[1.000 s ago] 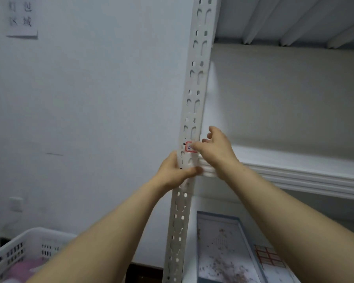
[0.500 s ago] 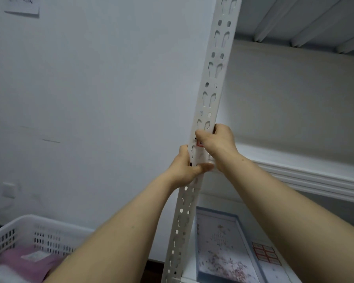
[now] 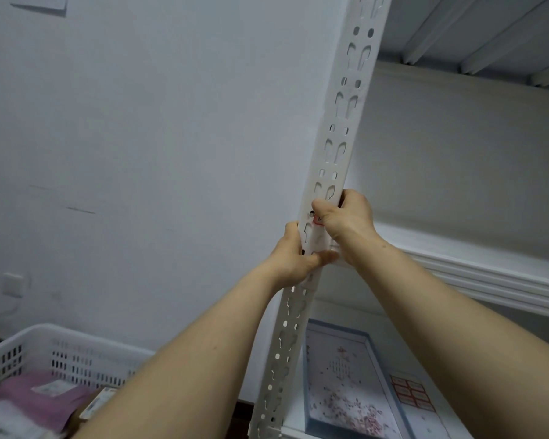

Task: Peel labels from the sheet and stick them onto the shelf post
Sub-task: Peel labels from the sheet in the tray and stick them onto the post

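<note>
Head view: left hand [image 3: 293, 258] grips the white shelf post [image 3: 333, 153], fingers wrapped behind it, thumb across the front. Just above, right hand [image 3: 346, 220] curls round the post's right edge, thumb pressing a red-edged label [image 3: 317, 220] onto its face, label mostly hidden. Label sheet [image 3: 412, 394] lies on the lower shelf beside a blue-rimmed tray [image 3: 306, 375]; white basket [image 3: 76, 346] bottom left
</note>
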{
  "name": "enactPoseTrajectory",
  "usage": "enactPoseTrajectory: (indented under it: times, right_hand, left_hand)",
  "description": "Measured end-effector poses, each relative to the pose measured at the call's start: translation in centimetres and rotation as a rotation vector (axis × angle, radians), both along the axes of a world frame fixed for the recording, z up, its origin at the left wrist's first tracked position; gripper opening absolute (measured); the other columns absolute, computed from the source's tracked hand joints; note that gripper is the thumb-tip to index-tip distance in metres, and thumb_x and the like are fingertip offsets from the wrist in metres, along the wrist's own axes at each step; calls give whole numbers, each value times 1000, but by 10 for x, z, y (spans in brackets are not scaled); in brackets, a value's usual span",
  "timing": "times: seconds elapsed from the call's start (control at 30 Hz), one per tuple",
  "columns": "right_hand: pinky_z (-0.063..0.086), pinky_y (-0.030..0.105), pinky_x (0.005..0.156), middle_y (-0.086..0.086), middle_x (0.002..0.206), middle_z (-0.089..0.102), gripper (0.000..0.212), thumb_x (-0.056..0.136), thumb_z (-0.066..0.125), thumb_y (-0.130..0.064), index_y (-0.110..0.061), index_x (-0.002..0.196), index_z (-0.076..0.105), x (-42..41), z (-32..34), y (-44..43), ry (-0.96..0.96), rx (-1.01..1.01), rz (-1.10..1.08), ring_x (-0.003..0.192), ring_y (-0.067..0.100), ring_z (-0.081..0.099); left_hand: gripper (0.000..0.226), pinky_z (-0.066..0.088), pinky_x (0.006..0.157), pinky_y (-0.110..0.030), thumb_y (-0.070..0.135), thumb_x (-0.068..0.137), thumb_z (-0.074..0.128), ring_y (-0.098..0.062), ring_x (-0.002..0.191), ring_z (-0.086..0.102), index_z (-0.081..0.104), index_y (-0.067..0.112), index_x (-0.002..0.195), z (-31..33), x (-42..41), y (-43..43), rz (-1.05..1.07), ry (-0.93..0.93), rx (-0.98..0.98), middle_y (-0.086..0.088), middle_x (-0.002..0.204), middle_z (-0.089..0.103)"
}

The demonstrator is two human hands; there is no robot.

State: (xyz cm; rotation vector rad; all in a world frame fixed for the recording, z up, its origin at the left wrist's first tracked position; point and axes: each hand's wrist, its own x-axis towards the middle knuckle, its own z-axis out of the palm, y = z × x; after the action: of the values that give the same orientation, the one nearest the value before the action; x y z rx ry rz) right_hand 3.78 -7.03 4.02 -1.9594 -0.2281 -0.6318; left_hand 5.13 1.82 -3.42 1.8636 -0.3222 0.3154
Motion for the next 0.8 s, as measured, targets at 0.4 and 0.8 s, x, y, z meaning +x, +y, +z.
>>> enactPoseTrajectory:
  times: [0.4,0.8]
  right_hand:
    - [47,31,65,1,65,57,18,78,57,-5,-12,63,51,-1,0,-4,-5,-3,31,67,21,55]
    - [57,41,75,13,87,69,3,73,61,-5,-7,75,60,-2,-3,-3,-21,-17,49,81,30,67]
  left_hand:
    - [67,52,87,-41,38,80,72,-23,103,59,29,13,126,2,-4,0,-9,5,-13,-10,115,56]
    - [65,51,69,-29,37,82,70,-15,88,58,29,12,126,4,-8,1,-27,-7,-9,-4,105,55]
